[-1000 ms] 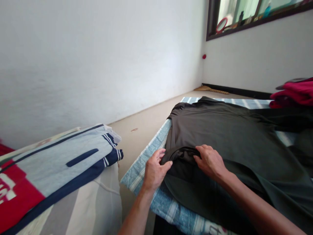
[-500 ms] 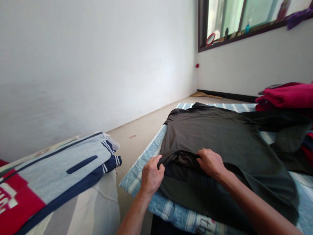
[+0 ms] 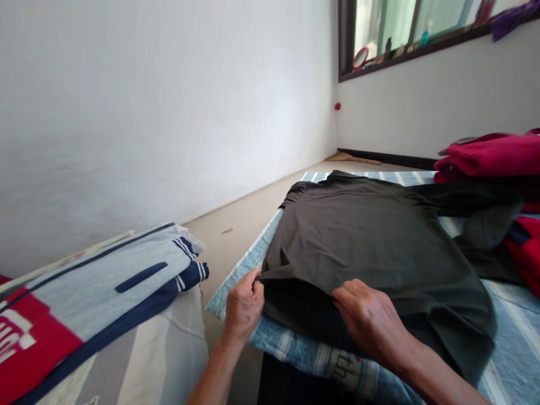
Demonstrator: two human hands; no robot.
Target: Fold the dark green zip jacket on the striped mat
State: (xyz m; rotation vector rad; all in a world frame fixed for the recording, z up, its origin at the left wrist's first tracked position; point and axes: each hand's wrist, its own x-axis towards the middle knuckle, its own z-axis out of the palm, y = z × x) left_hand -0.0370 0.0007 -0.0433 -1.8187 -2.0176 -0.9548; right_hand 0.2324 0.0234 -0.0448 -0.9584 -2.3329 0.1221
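A dark olive shirt (image 3: 358, 236) lies spread out on a blue striped cloth (image 3: 236, 270), its collar end away from me and one sleeve stretched to the right. My left hand (image 3: 245, 304) pinches the near left corner of its hem. Further right along the same edge, my right hand (image 3: 367, 315) is closed on the fabric, knuckles up. Between the two hands the upper layer is lifted a little, and a dark gap shows beneath it. The fingertips of my right hand are partly hidden.
On the left, a grey, red and navy garment (image 3: 109, 292) lies on a striped cover (image 3: 160, 360). Folded pink clothing (image 3: 489, 157) sits at the far right, with a red and navy garment (image 3: 525, 247) nearer. A broom (image 3: 352, 158) rests on the floor by the wall.
Both hands have drawn the upper hem layer toward me, the left also moving left. The rumpled opening is now straighter and the shirt's front lies smoother. The view has shifted slightly.
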